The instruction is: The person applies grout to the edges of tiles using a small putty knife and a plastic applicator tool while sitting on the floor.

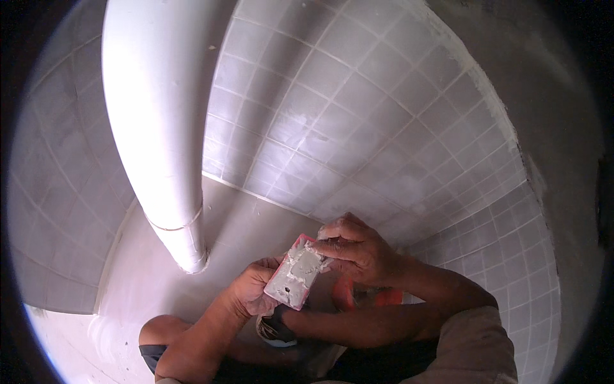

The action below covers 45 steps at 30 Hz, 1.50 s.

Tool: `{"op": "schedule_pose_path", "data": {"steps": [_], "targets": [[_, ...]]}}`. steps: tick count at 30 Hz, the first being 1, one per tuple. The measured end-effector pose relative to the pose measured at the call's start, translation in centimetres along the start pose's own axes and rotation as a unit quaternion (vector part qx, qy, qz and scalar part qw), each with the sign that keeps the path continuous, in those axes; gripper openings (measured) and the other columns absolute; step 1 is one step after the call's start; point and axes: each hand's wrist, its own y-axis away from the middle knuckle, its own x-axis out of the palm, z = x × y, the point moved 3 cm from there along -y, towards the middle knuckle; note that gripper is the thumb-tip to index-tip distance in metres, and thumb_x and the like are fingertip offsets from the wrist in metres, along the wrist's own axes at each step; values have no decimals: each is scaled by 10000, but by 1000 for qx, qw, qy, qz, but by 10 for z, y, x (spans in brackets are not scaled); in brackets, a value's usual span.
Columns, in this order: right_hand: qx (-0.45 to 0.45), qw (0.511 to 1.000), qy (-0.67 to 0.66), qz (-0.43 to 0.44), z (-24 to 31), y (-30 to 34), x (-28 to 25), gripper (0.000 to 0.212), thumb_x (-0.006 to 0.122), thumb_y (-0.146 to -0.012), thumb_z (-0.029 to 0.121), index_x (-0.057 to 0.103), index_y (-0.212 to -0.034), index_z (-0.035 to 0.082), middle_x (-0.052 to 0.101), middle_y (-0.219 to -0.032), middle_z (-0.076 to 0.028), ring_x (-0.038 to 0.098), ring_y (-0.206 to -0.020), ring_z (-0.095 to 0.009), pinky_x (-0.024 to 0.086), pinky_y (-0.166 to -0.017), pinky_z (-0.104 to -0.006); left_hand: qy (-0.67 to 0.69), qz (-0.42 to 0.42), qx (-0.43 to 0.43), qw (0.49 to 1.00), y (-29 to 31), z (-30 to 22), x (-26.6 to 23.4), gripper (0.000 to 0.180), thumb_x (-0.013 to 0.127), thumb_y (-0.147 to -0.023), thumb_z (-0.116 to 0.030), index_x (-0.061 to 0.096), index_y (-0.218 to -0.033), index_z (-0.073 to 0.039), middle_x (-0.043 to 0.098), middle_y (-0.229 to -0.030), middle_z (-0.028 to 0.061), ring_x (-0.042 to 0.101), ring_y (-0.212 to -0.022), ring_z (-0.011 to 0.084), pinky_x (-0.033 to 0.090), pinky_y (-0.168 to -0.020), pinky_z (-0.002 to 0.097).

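Note:
My left hand (254, 287) is wrapped round the left side of a flat rectangular block with pink edges (298, 274). White paste lies thick and uneven over its upper face, and a small dark hole shows near the lower end. At the block's upper right edge my right hand (358, 249) is closed, fingers bent, with thumb and fingertips against the edge and the paste. Whitish smears coat those fingertips. The block's underside is hidden.
A thick white pipe (160, 128) rises from the floor at the left. Grey tiled walls (358, 96) with pale joints curve round the corner. An orange-red container (345, 293) sits partly hidden behind my right forearm. My bent knee (165, 329) shows at lower left.

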Motion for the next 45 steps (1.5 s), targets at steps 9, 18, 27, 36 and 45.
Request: {"op": "schedule_pose_path", "data": {"steps": [9, 18, 27, 36, 45], "targets": [[-49, 995, 10, 83, 13, -39, -38, 436, 710, -832, 225, 657, -1214, 22, 605, -1168, -146, 574, -1022, -305, 487, -891, -411, 4, -16, 35, 999, 3, -16, 44, 522, 646, -862, -111, 518, -1323, 100, 680, -1144, 200, 708, -953, 286, 584, -834, 400], [-56, 996, -8, 74, -7, -52, -34, 395, 772, -730, 168, 693, -1082, 7, 636, -1092, -112, 566, -955, -300, 496, -846, -407, 70, 22, 47, 996, 0, -28, 37, 474, 591, -898, -95, 511, -1322, 103, 663, -1184, 198, 691, -1008, 297, 581, -853, 428], [-10, 998, 38, 39, -2, -51, -30, 325, 791, -691, 84, 692, -993, 13, 650, -1029, -105, 601, -951, -302, 514, -829, -400, 95, 29, 105, 989, -3, -30, 27, 468, 546, -922, -84, 479, -1355, 80, 643, -1210, 199, 668, -1054, 309, 557, -909, 438], [296, 874, -304, -237, -42, -84, -82, 250, 722, -849, 32, 684, -1095, 9, 655, -998, -23, 610, -896, -122, 494, -823, -269, 75, -44, 174, 981, 6, -53, -6, 449, 529, -934, -79, 478, -1363, 41, 610, -1264, 189, 641, -1107, 333, 545, -947, 471], [99, 771, -136, -614, -121, -191, -247, 327, 805, -810, 95, 707, -1086, -51, 702, -964, -71, 626, -861, -159, 482, -816, -268, 64, -58, 156, 984, 1, -49, -10, 470, 558, -919, -53, 468, -1370, 43, 612, -1267, 182, 642, -1110, 333, 538, -968, 470]]}}
